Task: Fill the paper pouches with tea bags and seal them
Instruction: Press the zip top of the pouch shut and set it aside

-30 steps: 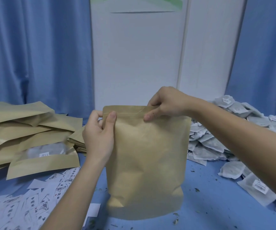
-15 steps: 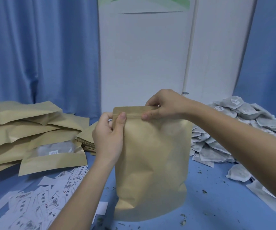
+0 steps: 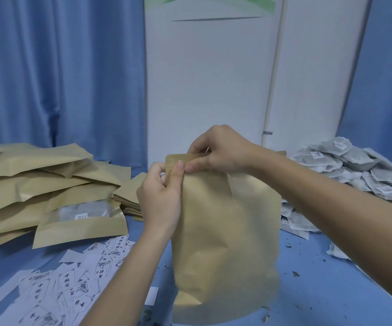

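Blue curtains (image 3: 60,78) flank a white panel (image 3: 214,78) behind the blue counter (image 3: 331,285). Centre of the counter: one kraft paper pouch (image 3: 225,243) standing upright on its base, body bulged, lower part motion-blurred. Left of it, a heap of filled pouches (image 3: 37,182) lying flat, the front one showing a clear window (label visible inside, text too small to read). Right side: pile of tea bags (image 3: 345,168) with small white tags, spilling down toward the counter edge. Front left: scattered printed paper slips (image 3: 68,285). Loose tea crumbs dot the counter at right. Right hand (image 3: 221,149) reaches over the pouch top, thumb and fingers pinching the top strip near its left end. Left hand (image 3: 162,196) pinches the pouch's upper left corner, thumb pressed on the front face, fingers curled behind. The two thumbs sit just beside each other on the strip.
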Demonstrator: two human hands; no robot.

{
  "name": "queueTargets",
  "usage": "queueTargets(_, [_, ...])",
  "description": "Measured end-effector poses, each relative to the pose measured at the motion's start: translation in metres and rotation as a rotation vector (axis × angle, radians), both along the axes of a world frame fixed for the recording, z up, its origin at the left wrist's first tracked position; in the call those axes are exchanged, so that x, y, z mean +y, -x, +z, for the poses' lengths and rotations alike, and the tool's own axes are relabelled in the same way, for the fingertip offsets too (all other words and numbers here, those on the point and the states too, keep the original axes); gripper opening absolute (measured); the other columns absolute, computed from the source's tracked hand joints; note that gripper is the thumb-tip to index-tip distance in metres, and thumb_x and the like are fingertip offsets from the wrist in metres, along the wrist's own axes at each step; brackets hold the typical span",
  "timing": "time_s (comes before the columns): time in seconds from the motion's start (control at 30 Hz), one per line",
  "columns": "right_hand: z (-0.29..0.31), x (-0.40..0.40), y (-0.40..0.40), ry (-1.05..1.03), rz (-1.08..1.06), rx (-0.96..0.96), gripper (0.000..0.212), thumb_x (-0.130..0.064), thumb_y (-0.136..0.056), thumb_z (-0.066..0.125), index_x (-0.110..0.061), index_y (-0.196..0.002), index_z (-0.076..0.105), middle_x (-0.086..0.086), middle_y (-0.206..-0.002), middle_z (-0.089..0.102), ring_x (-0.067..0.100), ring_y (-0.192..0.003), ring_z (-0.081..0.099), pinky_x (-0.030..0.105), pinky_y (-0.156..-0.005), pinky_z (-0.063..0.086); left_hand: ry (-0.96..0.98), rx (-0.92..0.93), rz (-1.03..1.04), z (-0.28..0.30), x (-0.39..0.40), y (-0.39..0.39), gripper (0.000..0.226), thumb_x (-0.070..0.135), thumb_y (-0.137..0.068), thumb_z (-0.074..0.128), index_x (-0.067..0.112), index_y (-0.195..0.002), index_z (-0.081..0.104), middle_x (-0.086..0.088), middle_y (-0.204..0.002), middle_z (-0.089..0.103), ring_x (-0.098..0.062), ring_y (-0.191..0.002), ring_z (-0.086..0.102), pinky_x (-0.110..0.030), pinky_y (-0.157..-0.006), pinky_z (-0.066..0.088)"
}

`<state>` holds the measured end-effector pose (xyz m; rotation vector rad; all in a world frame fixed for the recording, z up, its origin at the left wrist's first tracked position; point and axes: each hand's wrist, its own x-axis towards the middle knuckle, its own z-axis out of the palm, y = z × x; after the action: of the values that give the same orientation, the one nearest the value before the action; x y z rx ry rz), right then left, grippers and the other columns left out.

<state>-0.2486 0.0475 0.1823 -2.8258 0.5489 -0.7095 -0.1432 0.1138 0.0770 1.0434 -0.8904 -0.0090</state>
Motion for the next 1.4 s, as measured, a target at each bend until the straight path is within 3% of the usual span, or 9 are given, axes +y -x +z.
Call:
queueTargets(0.13, [-0.002,-0.007,0.001,0.182,-0.042,0.126,0.028,-0.043,-0.083,0.065,-0.016,-0.076,0.063,-0.005,-0.067,0.057,0.005,-0.060,0.046,0.020,-0.058,0.035,0.019,0.051,-0.055,-0.004,0.000,-0.006,0.034,0.031,-0.091,0.059,0.007,-0.072,0.044,-0.024,-0.057,0.042,-0.021,-0.060,0.034,-0.033,-0.062,0.028])
queueTargets(0.27, [-0.005,-0.023,0.020,0.240,-0.133,0.129,0.037,-0.049,-0.081,0.063,-0.014,-0.068,0.061,-0.004,-0.059,0.052,0.010,-0.059,0.044,0.027,-0.060,0.037,0.016,0.049,-0.030,-0.005,0.001,-0.018,0.032,0.034,-0.089,0.059,0.016,-0.069,0.043,0.001,-0.051,0.033,-0.011,-0.051,0.025,-0.032,-0.054,0.022])
queueTargets(0.43, [-0.011,-0.027,0.028,0.198,-0.076,-0.008,0.038,-0.049,-0.072,0.070,-0.012,-0.080,0.070,-0.005,-0.071,0.061,0.008,-0.066,0.050,0.033,-0.066,0.041,-0.005,0.151,-0.283,-0.006,0.001,-0.018,0.029,0.039,-0.073,0.071,0.015,-0.081,0.057,-0.005,-0.063,0.062,-0.013,-0.057,0.053,-0.023,-0.054,0.043])
queueTargets(0.53, [-0.012,-0.035,0.046,0.156,-0.101,-0.038,0.046,-0.065,-0.061,0.063,-0.023,-0.080,0.068,-0.015,-0.067,0.056,0.001,-0.066,0.049,0.021,-0.063,0.036,-0.139,0.153,-0.416,-0.012,0.000,-0.020,0.038,0.040,-0.057,0.078,0.013,-0.082,0.066,0.000,-0.075,0.070,-0.012,-0.067,0.064,-0.022,-0.053,0.050])
queueTargets(0.63, [-0.013,-0.053,0.071,0.168,-0.234,-0.056,0.061,-0.071,-0.053,0.057,-0.011,-0.059,0.050,-0.002,-0.052,0.035,0.013,-0.054,0.030,0.022,-0.051,0.024,-0.110,0.185,-0.383,-0.017,-0.002,-0.023,0.032,0.038,-0.058,0.077,0.016,-0.078,0.068,-0.001,-0.075,0.070,-0.012,-0.069,0.065,-0.022,-0.056,0.052])
queueTargets(0.8, [-0.024,-0.065,0.083,-0.022,-0.260,-0.227,0.067,-0.065,-0.044,0.066,-0.001,-0.062,0.063,0.013,-0.057,0.046,0.006,-0.053,0.034,0.019,-0.050,0.026,-0.056,0.145,-0.387,-0.016,-0.005,-0.020,0.018,0.034,-0.065,0.075,0.024,-0.079,0.071,0.005,-0.082,0.074,-0.008,-0.074,0.069,-0.019,-0.061,0.052])
queueTargets(0.93, [-0.043,-0.076,0.100,-0.361,-0.181,-0.427,0.034,-0.046,-0.052,0.077,-0.024,-0.078,0.070,-0.010,-0.074,0.069,-0.006,-0.065,0.061,0.005,-0.055,0.044,-0.077,0.209,-0.402,-0.029,-0.002,-0.026,0.018,0.041,-0.063,0.077,0.035,-0.079,0.073,0.006,-0.085,0.074,-0.008,-0.076,0.069,-0.020,-0.061,0.054])
queueTargets(1.17, [-0.131,-0.084,0.112,-0.993,0.026,-0.338,0.051,-0.027,-0.067,0.081,-0.037,-0.113,0.061,0.000,-0.115,0.068,0.017,-0.105,0.065,0.027,-0.076,0.056,-0.515,0.231,-0.719,-0.085,0.002,-0.035,0.071,0.033,-0.044,0.088,0.014,-0.108,0.064,-0.006,-0.103,0.072,-0.020,-0.092,0.070,-0.024,-0.067,0.055])
queueTargets(1.4, [-0.178,-0.070,0.102,-1.206,0.027,-0.448,0.046,-0.025,-0.078,0.066,-0.016,-0.122,0.056,0.007,-0.117,0.066,0.022,-0.101,0.066,0.035,-0.075,0.057,-0.483,0.400,-0.619,-0.079,0.001,-0.033,0.052,0.031,-0.063,0.076,0.010,-0.109,0.066,-0.007,-0.101,0.073,-0.019,-0.084,0.071,-0.028,-0.061,0.055])
